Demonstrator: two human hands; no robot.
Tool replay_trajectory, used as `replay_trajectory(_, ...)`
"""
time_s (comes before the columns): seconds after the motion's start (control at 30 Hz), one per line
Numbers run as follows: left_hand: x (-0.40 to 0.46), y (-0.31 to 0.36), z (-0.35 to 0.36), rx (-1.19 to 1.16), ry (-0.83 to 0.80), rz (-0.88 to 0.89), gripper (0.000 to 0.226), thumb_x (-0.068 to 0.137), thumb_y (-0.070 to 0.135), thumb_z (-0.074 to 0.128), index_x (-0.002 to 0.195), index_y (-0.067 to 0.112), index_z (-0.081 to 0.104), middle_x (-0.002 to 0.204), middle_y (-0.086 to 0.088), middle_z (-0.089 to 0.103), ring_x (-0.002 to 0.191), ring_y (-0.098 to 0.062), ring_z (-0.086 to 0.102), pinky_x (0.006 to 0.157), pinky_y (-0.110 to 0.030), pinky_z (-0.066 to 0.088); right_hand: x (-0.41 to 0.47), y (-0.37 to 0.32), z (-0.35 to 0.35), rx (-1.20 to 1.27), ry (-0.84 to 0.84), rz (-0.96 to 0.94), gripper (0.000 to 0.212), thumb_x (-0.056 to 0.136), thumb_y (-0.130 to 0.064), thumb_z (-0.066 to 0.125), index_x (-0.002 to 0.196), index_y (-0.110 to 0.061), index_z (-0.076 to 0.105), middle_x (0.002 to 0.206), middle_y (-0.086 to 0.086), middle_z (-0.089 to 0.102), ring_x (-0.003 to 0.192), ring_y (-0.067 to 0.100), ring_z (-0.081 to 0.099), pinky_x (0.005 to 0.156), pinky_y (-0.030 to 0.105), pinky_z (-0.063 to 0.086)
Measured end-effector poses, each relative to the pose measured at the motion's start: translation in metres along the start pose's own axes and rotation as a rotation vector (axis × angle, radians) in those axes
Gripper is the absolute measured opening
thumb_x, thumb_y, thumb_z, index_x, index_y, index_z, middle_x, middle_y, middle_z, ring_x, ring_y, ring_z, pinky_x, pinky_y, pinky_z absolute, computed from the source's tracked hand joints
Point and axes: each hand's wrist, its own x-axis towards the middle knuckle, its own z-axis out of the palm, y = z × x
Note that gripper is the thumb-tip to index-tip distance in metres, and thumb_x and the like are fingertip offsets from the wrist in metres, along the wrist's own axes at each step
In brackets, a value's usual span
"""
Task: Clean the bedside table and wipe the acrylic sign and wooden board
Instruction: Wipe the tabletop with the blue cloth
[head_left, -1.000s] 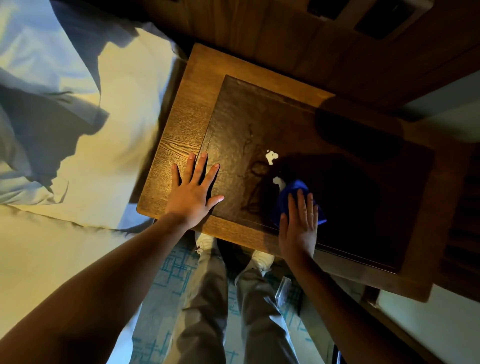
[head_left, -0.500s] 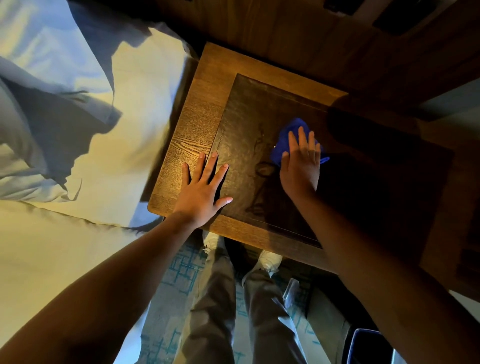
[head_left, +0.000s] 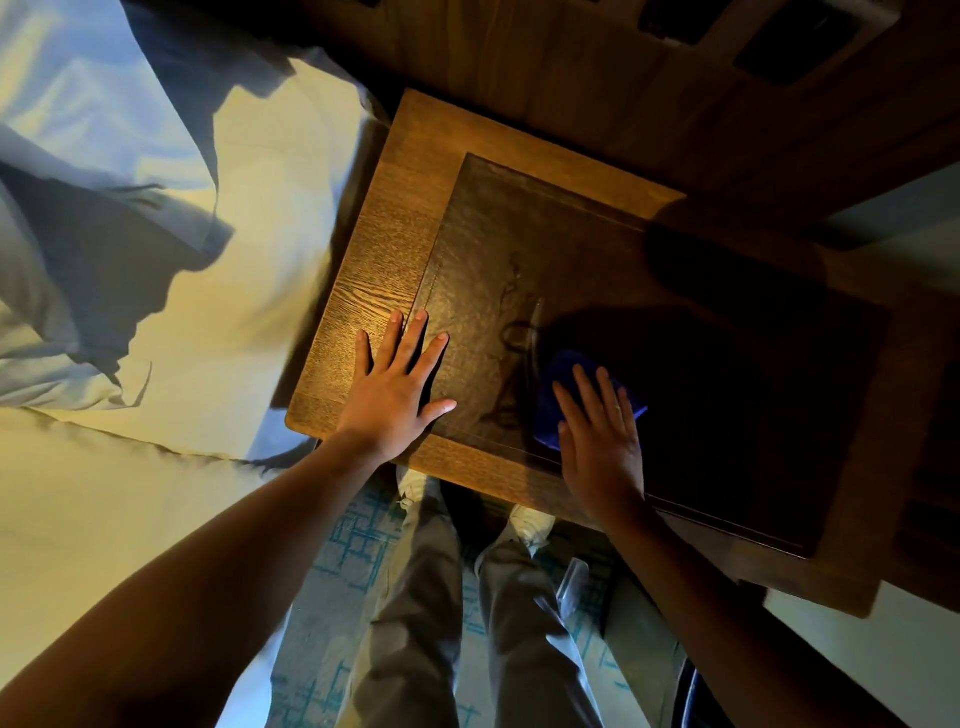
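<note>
Beside the bed (head_left: 156, 312), the wooden counter (head_left: 374, 291) stood with its dark inset panel (head_left: 519, 249) partly in shadow. My left hand (head_left: 395, 395) lay flat, its grip wide and holding nothing, fingers spread across the panel's near left edge. My right hand (head_left: 602, 447) pressed a blue cloth (head_left: 558, 384) flat onto the panel near its front edge, fingers extended rather than closed around it.

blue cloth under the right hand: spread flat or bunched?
Bunched. The blue cleaning cloth shows as a small wadded lump beneath the flat right hand on the dark wooden tabletop.
</note>
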Motion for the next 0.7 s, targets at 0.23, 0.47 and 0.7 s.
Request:
replay_trajectory(0.23,-0.002,-0.006,-0.001,-0.023,-0.009,0.048,0.091,0.089,0.067,0.053,0.161,0.023,0.017,0.171,-0.008,-0.002,0.156,-0.036,-0.008,0.121,-0.067,0.006,0.039,0.019,-0.014,0.079,0.021,0.327,0.05,0.104,-0.02,0.043,0.152,-0.007,0.039,0.165,0.014,0.026,0.154,0.035,0.016,0.125,0.051,0.016)
replay_trajectory(0.47,-0.004,-0.008,-0.006,-0.006,-0.041,0.068,0.093,0.087,0.071,0.043,0.161,0.021,0.017,0.17,-0.009,-0.002,0.155,-0.037,-0.008,0.121,-0.066,0.008,0.141,0.003,-0.028,0.101,0.035,0.393,0.056,0.103,-0.021,0.04,0.157,-0.014,0.029,0.168,0.011,0.013,0.156,0.034,0.007,0.125,0.048,0.007)
replay_trajectory(0.7,-0.003,-0.009,-0.006,-0.003,-0.054,0.054,0.094,0.086,0.073,0.041,0.161,0.023,0.013,0.17,-0.008,-0.003,0.155,-0.036,-0.008,0.122,-0.065,0.007,0.123,-0.026,-0.017,-0.014,-0.017,0.039,0.056,0.099,-0.021,0.045,0.154,-0.018,0.037,0.165,0.011,0.025,0.153,0.038,0.017,0.123,0.055,0.015)
